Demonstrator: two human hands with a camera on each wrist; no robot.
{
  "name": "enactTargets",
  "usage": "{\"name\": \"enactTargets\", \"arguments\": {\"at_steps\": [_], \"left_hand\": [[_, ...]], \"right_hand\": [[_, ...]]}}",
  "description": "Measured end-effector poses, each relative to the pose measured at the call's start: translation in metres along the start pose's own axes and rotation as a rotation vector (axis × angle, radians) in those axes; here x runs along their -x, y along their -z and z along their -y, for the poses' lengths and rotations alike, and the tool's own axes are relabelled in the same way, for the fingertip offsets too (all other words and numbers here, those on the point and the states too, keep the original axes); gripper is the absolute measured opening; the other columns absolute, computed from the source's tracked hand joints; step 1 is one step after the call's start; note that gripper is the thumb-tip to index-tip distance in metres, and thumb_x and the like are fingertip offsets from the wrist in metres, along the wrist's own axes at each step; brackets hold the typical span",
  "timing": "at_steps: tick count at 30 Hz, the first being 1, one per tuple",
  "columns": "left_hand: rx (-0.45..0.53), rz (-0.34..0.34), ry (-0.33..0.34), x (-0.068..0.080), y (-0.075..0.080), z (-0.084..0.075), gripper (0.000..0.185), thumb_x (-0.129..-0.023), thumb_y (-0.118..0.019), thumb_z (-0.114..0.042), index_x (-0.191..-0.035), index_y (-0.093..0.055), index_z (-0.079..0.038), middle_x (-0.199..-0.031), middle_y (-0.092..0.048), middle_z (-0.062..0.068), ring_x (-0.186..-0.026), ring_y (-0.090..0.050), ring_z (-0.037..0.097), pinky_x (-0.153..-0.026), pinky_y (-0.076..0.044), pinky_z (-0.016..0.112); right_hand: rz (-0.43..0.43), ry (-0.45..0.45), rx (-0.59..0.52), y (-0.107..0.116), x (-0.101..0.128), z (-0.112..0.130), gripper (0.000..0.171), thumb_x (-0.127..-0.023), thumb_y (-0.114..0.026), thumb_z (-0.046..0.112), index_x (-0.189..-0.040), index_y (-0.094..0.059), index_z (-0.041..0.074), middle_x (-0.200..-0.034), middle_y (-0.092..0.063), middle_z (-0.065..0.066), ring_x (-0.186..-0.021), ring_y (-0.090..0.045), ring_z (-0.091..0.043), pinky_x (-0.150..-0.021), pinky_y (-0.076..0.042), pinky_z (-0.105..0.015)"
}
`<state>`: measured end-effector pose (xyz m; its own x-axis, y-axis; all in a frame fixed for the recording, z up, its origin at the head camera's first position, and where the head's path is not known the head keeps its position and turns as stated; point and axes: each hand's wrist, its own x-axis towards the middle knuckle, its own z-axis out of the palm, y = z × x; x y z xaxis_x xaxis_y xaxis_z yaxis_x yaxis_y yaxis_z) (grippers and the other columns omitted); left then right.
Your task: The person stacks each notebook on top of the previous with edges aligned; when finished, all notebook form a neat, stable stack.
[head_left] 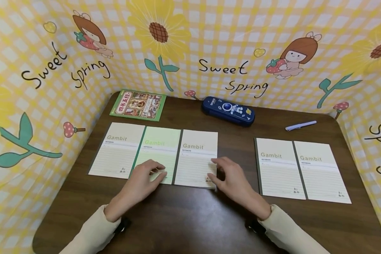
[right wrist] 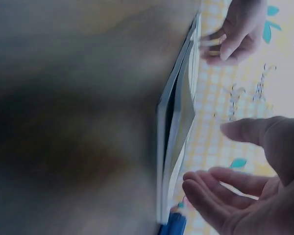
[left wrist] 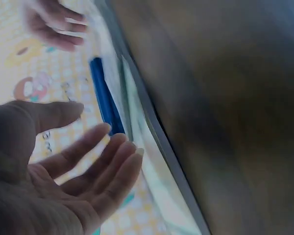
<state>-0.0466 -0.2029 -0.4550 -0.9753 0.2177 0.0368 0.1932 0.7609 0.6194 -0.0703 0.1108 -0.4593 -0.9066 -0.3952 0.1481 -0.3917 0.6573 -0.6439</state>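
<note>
Head view shows both hands low over a row of three overlapping notebooks on the brown tabletop (head_left: 184,218). The left hand (head_left: 144,180) lies with relaxed fingers on the green notebook (head_left: 160,148) in the middle, gripping nothing. The right hand (head_left: 231,178), fingers loosely spread and holding nothing, touches the right edge of the cream notebook (head_left: 197,158) beside it. Two more notebooks (head_left: 300,173) lie well apart to the right.
</note>
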Motion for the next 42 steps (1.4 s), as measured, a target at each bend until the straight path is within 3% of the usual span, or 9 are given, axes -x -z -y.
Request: {"name": "enactTargets", "arguments": {"at_steps": [3, 5, 9, 12, 15, 19, 26, 33, 42], "left_hand": [[-0.114, -0.036, -0.060, 0.003, 0.007, 0.010, 0.028, -0.094, -0.079, -0.019, -0.116, -0.075, -0.003, -0.116, -0.073, 0.013, -0.110, -0.068, 0.031, -0.093, -0.057, 0.051], [-0.171, -0.023, -0.086, 0.006, 0.012, 0.017, 0.040, -0.093, -0.081, -0.021, -0.126, -0.071, -0.002, -0.133, -0.068, 0.018, -0.125, -0.063, 0.037, -0.102, -0.054, 0.055], [-0.232, 0.079, -0.110, 0.013, 0.018, 0.027, 0.065, -0.093, -0.080, -0.028, -0.149, -0.056, -0.005, -0.162, -0.044, 0.022, -0.150, -0.043, 0.044, -0.115, -0.044, 0.061], [-0.241, 0.164, -0.104, 0.018, 0.020, 0.031, 0.074, -0.095, -0.078, -0.034, -0.158, -0.046, -0.010, -0.170, -0.031, 0.019, -0.156, -0.031, 0.046, -0.119, -0.039, 0.064], [-0.246, 0.209, -0.100, 0.022, 0.019, 0.034, 0.076, -0.096, -0.076, -0.036, -0.160, -0.043, -0.013, -0.172, -0.027, 0.019, -0.157, -0.027, 0.048, -0.118, -0.038, 0.066], [-0.251, 0.223, -0.108, 0.027, 0.018, 0.037, 0.076, -0.096, -0.076, -0.035, -0.161, -0.041, -0.014, -0.171, -0.027, 0.020, -0.156, -0.027, 0.049, -0.116, -0.039, 0.067], [-0.239, 0.230, -0.106, 0.029, 0.017, 0.038, 0.076, -0.097, -0.075, -0.033, -0.162, -0.040, -0.014, -0.172, -0.026, 0.021, -0.157, -0.024, 0.050, -0.117, -0.038, 0.067], [-0.260, 0.229, -0.099, 0.035, 0.019, 0.031, 0.071, -0.098, -0.074, -0.031, -0.159, -0.044, -0.012, -0.170, -0.029, 0.021, -0.156, -0.028, 0.050, -0.116, -0.040, 0.066], [-0.267, 0.222, -0.090, 0.054, 0.022, 0.023, 0.065, -0.098, -0.074, -0.032, -0.155, -0.051, -0.011, -0.166, -0.037, 0.023, -0.152, -0.035, 0.052, -0.113, -0.042, 0.067]], "right_hand": [[0.083, 0.130, 0.025, -0.011, -0.009, 0.011, 0.051, -0.093, -0.080, 0.027, -0.133, -0.066, -0.001, -0.128, -0.071, -0.013, -0.112, -0.071, -0.027, -0.097, -0.059, -0.043], [0.166, 0.212, 0.057, -0.020, -0.014, 0.018, 0.057, -0.095, -0.077, 0.033, -0.139, -0.062, 0.000, -0.137, -0.067, -0.013, -0.126, -0.066, -0.027, -0.107, -0.055, -0.044], [0.342, 0.361, 0.159, -0.037, -0.022, 0.031, 0.075, -0.099, -0.070, 0.048, -0.154, -0.048, 0.002, -0.159, -0.050, -0.014, -0.148, -0.049, -0.028, -0.122, -0.042, -0.044], [0.451, 0.437, 0.231, -0.049, -0.028, 0.038, 0.083, -0.101, -0.062, 0.056, -0.161, -0.036, 0.004, -0.169, -0.036, -0.013, -0.157, -0.036, -0.028, -0.127, -0.035, -0.043], [0.519, 0.476, 0.302, -0.058, -0.031, 0.044, 0.087, -0.103, -0.053, 0.062, -0.165, -0.027, 0.007, -0.174, -0.025, -0.010, -0.162, -0.025, -0.028, -0.130, -0.029, -0.042], [0.544, 0.516, 0.366, -0.069, -0.035, 0.050, 0.090, -0.103, -0.047, 0.067, -0.166, -0.022, 0.007, -0.176, -0.019, -0.009, -0.163, -0.020, -0.026, -0.132, -0.025, -0.041], [0.569, 0.562, 0.454, -0.078, -0.037, 0.058, 0.089, -0.103, -0.044, 0.068, -0.165, -0.026, 0.007, -0.175, -0.021, -0.009, -0.162, -0.024, -0.023, -0.132, -0.025, -0.038], [0.577, 0.569, 0.457, -0.078, -0.032, 0.063, 0.087, -0.103, -0.045, 0.068, -0.164, -0.030, 0.008, -0.174, -0.024, -0.009, -0.161, -0.027, -0.022, -0.131, -0.027, -0.037], [0.603, 0.625, 0.458, -0.080, -0.020, 0.070, 0.084, -0.104, -0.043, 0.067, -0.163, -0.034, 0.008, -0.174, -0.026, -0.008, -0.160, -0.030, -0.021, -0.130, -0.029, -0.034]]}}
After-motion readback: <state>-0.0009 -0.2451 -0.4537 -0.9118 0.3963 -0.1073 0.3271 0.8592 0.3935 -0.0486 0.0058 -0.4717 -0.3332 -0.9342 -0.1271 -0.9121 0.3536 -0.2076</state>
